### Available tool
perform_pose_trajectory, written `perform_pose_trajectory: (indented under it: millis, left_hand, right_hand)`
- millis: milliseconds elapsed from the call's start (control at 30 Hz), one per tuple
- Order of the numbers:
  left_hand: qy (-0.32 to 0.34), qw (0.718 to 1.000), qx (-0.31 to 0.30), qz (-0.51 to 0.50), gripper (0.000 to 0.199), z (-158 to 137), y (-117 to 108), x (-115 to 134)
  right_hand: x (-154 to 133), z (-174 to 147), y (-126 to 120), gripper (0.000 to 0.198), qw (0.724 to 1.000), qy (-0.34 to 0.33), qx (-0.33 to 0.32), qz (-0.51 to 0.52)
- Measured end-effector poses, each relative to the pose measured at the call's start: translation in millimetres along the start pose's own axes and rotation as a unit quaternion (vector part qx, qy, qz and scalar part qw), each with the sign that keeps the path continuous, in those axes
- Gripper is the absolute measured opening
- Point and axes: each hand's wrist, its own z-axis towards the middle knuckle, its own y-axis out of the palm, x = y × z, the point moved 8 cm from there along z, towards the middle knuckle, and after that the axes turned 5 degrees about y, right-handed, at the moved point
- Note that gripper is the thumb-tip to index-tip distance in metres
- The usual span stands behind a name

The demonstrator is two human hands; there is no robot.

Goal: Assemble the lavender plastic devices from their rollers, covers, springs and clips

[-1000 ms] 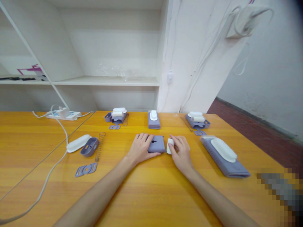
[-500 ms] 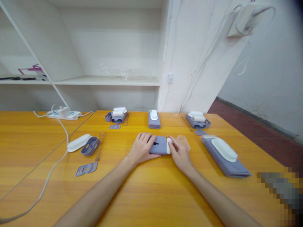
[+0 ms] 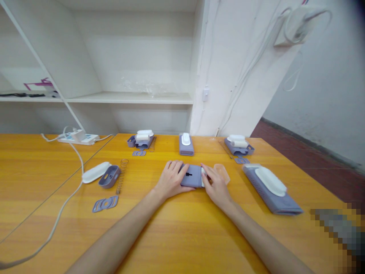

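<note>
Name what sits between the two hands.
In the head view, the purple-grey case lies between the left hand and the right hand, with a white piece at its right end.

A honey-yellow wooden table point(image 3: 176, 239) with a glossy, visibly grained top spreads before me, its far edge meeting a tall white open-fronted shelving unit point(image 3: 134, 45) divided into wide bays by upright panels. A long white shelf board point(image 3: 131, 99) crosses it. To my right of the unit stands a smooth white wall section point(image 3: 222, 49), where loose white cables point(image 3: 242, 81) run down past a small white box-shaped switch point(image 3: 205, 95). Farther right, a pale grey-white plastered wall point(image 3: 322, 91), scuffed low down, meets a dark painted skirting band point(image 3: 302, 138) and a reddish-brown floor point(image 3: 281, 142). Pale, even light fills the room, leaving a soft sheen on the tabletop.
</note>
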Motion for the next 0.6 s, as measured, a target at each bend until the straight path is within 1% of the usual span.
perform_pose_trajectory:
  millis: [300, 600]
  left_hand:
    - [-0.003, 1.000, 0.002, -0.001, 0.076, -0.3, -0.2, -0.4]
    - [-0.001, 1.000, 0.005, 0.002, 0.072, -1.0, -0.2, -0.4]
  right_hand:
    - [-4.6, -1.4, -3.4, 0.036, 0.999, -0.013, 0.029, -0.009]
    - [-7.1, -2.9, -3.2, 0.036, 0.999, -0.016, 0.034, -0.028]
